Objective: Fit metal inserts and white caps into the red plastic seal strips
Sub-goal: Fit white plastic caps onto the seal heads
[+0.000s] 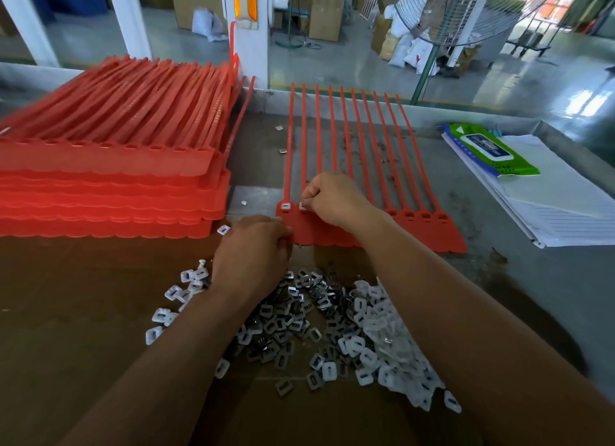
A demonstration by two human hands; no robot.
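Premises are presenting as a factory assembly station. Red seal strips (pixel 109 166) are lying stacked in bulk on a workbench (pixel 499 279), with white caps (pixel 372 316) and metal inserts (pixel 286 326) lying heaped loose. Cartons (pixel 326 16), sacks (pixel 406 23) and a pedestal fan (pixel 466 16) are standing on the concrete floor (pixel 332 66) beyond.

Two limbs on record. Left hand (pixel 251 249) and right hand (pixel 332 201): bare. Left forearm (pixel 186 346) and right forearm (pixel 466 312): bare along their full visible length, down to the lower frame edge.
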